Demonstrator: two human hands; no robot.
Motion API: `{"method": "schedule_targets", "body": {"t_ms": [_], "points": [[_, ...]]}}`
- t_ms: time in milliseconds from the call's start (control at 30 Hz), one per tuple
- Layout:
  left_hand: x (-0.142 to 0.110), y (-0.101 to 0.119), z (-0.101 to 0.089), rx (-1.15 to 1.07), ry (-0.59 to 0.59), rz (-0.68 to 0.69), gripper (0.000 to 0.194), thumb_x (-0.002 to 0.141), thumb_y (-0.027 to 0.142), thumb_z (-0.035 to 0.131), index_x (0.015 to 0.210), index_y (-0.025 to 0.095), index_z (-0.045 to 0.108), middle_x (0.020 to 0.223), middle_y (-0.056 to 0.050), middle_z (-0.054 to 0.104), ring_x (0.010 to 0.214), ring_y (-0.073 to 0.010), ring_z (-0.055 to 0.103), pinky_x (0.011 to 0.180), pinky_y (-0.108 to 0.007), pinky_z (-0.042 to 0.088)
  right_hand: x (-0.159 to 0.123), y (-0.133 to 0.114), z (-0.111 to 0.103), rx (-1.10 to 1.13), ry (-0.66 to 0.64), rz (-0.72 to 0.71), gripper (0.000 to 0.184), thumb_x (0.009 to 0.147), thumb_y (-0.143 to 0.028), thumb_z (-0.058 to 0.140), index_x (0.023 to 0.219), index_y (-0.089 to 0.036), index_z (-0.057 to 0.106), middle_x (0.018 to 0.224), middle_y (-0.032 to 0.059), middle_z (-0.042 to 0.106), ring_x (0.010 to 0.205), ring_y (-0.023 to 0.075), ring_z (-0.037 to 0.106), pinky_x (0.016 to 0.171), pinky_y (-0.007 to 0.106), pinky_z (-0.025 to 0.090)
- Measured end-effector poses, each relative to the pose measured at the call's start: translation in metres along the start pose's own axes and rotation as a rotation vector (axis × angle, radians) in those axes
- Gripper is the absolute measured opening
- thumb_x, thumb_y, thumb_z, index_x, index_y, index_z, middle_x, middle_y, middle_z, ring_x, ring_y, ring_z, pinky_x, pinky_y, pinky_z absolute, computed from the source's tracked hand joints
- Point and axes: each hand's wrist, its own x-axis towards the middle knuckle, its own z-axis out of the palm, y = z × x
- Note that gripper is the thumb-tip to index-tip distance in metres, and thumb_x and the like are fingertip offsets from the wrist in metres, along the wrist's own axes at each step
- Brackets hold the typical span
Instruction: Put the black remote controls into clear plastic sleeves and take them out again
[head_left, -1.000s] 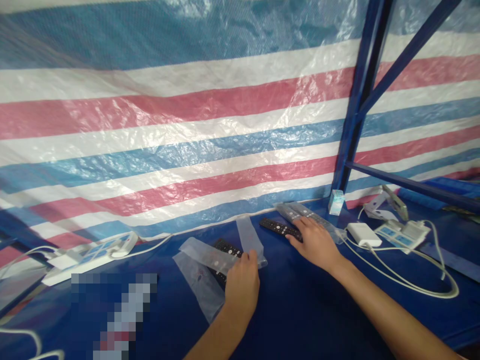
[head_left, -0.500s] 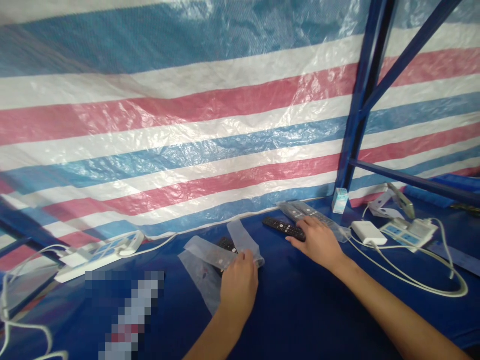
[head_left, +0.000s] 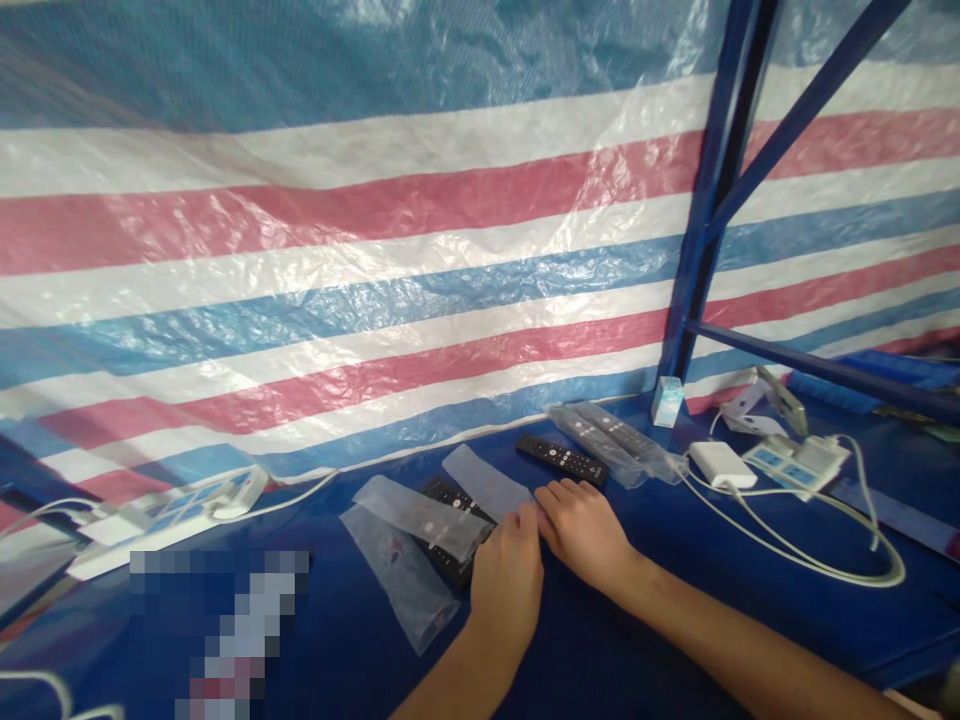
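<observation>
My left hand (head_left: 508,572) is closed in a pinch at the near end of a frosted plastic sleeve (head_left: 480,482). My right hand (head_left: 586,522) meets it there, fingers curled on the same end of the sleeve. Under and beside this sleeve lie black remote controls (head_left: 448,572), partly covered by other plastic sleeves (head_left: 397,575). Just beyond my right hand a bare black remote control (head_left: 559,458) rests on the blue table. To its right are remotes in clear sleeves (head_left: 619,440), side by side.
A white power strip (head_left: 165,520) with cables sits at the left. On the right are a white adapter (head_left: 721,466), another power strip (head_left: 795,465), looping cables and a small box (head_left: 667,401). A blue metal post (head_left: 694,240) stands before the striped tarp (head_left: 337,250). A blurred patch covers something front left.
My right hand has left the bare remote control and moved left and nearer, to the sleeve at my left hand. The view has shifted slightly right.
</observation>
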Motion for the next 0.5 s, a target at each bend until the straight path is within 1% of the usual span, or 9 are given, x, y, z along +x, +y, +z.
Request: {"method": "schedule_targets", "body": {"t_ms": [67,167,233,333,433,500], "points": [[0.001,0.0,0.0,0.01,0.0,-0.01,0.021,0.092,0.011,0.038,0.098,0.017,0.057,0.092,-0.005,0.066,0.082,-0.0169,0.067,0.065,-0.024,0.047,-0.001,-0.002,-0.002,-0.01,0.005,0.015,0.011,0.085,-0.014,0.05,0.079,-0.018,0.058,0.078,0.0051,0.065,0.079,0.0197,0.058,0.066,0.032,0.031],[0.002,0.0,0.001,0.012,-0.005,-0.011,0.022,0.093,0.012,0.038,0.103,0.017,0.057,0.093,-0.006,0.066,0.082,-0.0177,0.067,0.065,-0.025,0.048,-0.002,-0.006,-0.004,-0.022,0.0,0.041,0.006,0.084,-0.015,0.052,0.085,-0.017,0.058,0.081,0.0062,0.066,0.08,0.0214,0.058,0.065,0.032,0.031],[0.002,0.0,0.002,0.008,-0.006,-0.001,0.022,0.093,0.012,0.038,0.104,0.017,0.057,0.094,-0.006,0.066,0.082,-0.0175,0.067,0.066,-0.025,0.048,0.0,-0.008,-0.004,-0.037,-0.03,0.057,0.007,0.084,-0.015,0.053,0.087,-0.017,0.058,0.083,0.0072,0.066,0.081,0.0224,0.059,0.065,0.032,0.032],[0.0,0.002,0.004,0.007,-0.008,0.008,0.022,0.093,0.012,0.037,0.102,0.017,0.057,0.092,-0.006,0.066,0.081,-0.0175,0.067,0.065,-0.024,0.048,0.003,-0.007,-0.003,-0.034,-0.092,0.073,0.009,0.083,-0.01,0.052,0.085,-0.017,0.058,0.082,0.0078,0.067,0.082,0.0226,0.06,0.066,0.031,0.034],[0.002,0.003,0.004,0.017,-0.007,0.005,0.023,0.093,0.011,0.037,0.101,0.017,0.057,0.09,-0.006,0.066,0.082,-0.0181,0.068,0.065,-0.024,0.049,0.005,0.0,-0.003,0.052,-0.138,0.031,0.012,0.085,-0.012,0.049,0.087,-0.017,0.06,0.086,0.0071,0.068,0.084,0.0206,0.061,0.07,0.03,0.037],[0.006,0.003,0.004,0.024,0.001,0.003,0.023,0.092,0.01,0.038,0.103,0.017,0.057,0.091,-0.006,0.067,0.082,-0.0189,0.068,0.065,-0.025,0.049,0.005,0.009,-0.006,0.145,-0.152,-0.029,0.016,0.085,-0.018,0.051,0.098,-0.017,0.061,0.096,0.0065,0.068,0.09,0.0195,0.061,0.075,0.029,0.04]]}}
